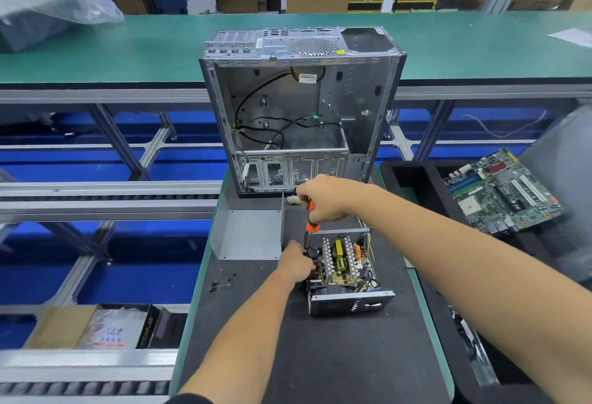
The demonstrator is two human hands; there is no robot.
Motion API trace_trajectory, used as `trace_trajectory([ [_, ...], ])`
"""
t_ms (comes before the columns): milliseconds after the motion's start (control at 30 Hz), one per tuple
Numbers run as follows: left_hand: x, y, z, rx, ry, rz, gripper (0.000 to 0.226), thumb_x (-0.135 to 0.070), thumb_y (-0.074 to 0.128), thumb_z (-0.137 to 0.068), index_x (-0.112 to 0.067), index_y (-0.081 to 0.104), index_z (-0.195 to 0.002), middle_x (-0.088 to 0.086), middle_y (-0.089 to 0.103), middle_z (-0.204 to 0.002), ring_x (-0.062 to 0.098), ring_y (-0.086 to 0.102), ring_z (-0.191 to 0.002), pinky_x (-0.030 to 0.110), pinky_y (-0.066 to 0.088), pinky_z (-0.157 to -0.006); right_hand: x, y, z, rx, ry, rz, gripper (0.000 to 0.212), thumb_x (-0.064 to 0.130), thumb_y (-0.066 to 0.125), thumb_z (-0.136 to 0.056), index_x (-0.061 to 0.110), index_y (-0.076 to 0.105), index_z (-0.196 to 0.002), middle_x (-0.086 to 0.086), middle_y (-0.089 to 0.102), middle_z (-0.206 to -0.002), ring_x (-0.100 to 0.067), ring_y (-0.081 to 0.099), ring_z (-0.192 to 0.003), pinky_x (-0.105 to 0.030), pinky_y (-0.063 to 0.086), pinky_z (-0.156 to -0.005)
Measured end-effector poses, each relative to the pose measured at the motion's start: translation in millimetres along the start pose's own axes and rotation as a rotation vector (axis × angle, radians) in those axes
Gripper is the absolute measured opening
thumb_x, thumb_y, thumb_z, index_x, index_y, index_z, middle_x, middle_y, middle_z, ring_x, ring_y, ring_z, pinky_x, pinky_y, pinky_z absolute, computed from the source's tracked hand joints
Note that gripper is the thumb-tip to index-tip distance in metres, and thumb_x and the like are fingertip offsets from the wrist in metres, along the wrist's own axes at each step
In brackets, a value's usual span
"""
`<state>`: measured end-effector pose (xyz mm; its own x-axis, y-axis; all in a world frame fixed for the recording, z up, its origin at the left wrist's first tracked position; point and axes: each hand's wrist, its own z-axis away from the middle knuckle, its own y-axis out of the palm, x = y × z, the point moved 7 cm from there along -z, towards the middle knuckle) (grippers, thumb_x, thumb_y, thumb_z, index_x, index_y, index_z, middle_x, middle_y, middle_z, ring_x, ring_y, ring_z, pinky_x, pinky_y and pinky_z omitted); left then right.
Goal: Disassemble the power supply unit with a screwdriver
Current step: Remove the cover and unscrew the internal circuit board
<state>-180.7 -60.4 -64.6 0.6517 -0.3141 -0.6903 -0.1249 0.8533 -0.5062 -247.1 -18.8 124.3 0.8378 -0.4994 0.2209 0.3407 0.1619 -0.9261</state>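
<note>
steel computer case (301,108), a boxy gutted shell of dull grey sheet metal with a perforated fan grille on top and black cables looped inside, stands open-sided at the far end of the matte black work mat (320,355). motherboard (503,190), a flat green rectangle crowded with slots and chips, lies tilted in a black foam tray to the right. bent grey sheet-metal cover (248,233), plain and smooth, sits on the mat left of the power supply unit (344,270). that unit rests mid-mat in front of the case, its lid off, showing ribbed white heatsinks, yellow transformers, copper coils and a bundle of coloured wires. right hand (323,198) is curled tight round the orange-and-black screwdriver (311,219), held upright over the unit's far left corner. left hand (296,261) grips the unit's left wall, fingers curled in. small dark screws (221,283) lie scattered loose on the mat near the cover.
</note>
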Motion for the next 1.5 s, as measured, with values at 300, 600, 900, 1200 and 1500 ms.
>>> trace_trajectory([
  [300,3,-4,10,-0.106,0.127,0.133,0.03,0.01,0.039,-0.082,-0.013,0.039,-0.101,0.0,0.045,-0.078,0.014,0.043,-0.069,0.023,0.036,-0.058,-4,-3,2,-0.024,0.008,-0.054,0.015,0.016,0.065,-0.081,0.013,0.055,-0.09,0.006,0.048,-0.075,-0.009,0.042,-0.064,-0.025,0.029,-0.051],
  [600,10,-6,11,-0.155,0.228,0.216,0.021,0.0,0.044,-0.092,-0.02,0.045,-0.099,-0.003,0.043,-0.078,0.009,0.044,-0.069,0.016,0.039,-0.064,-2,-6,3,-0.028,0.002,-0.08,0.015,0.015,0.065,-0.081,0.011,0.057,-0.093,0.005,0.05,-0.078,-0.016,0.047,-0.074,-0.025,0.032,-0.053],
  [900,7,-7,12,-0.157,0.273,0.154,0.022,-0.002,0.046,-0.094,-0.022,0.041,-0.101,-0.004,0.042,-0.079,0.008,0.043,-0.069,0.015,0.039,-0.065,0,-13,7,-0.035,-0.011,-0.119,0.017,0.016,0.068,-0.08,0.015,0.055,-0.089,0.009,0.049,-0.077,-0.005,0.043,-0.065,-0.023,0.03,-0.053],
  [1200,12,-6,13,-0.146,0.242,0.117,0.017,-0.004,0.046,-0.095,-0.017,0.044,-0.084,-0.005,0.049,-0.079,0.009,0.044,-0.072,0.015,0.037,-0.065,0,-5,9,-0.037,-0.014,-0.15,0.017,0.019,0.07,-0.078,0.017,0.056,-0.088,0.007,0.052,-0.079,-0.013,0.048,-0.071,-0.026,0.035,-0.055],
  [1500,24,-21,36,-0.291,0.154,0.321,0.021,0.0,0.057,-0.089,-0.016,0.058,-0.074,-0.002,0.058,-0.068,0.009,0.056,-0.057,0.019,0.049,-0.06,-7,14,23,0.257,0.096,-0.244,0.019,0.009,0.067,-0.082,0.003,0.053,-0.094,-0.017,0.067,-0.094,-0.018,0.067,-0.054,-0.025,0.05,-0.049],
])
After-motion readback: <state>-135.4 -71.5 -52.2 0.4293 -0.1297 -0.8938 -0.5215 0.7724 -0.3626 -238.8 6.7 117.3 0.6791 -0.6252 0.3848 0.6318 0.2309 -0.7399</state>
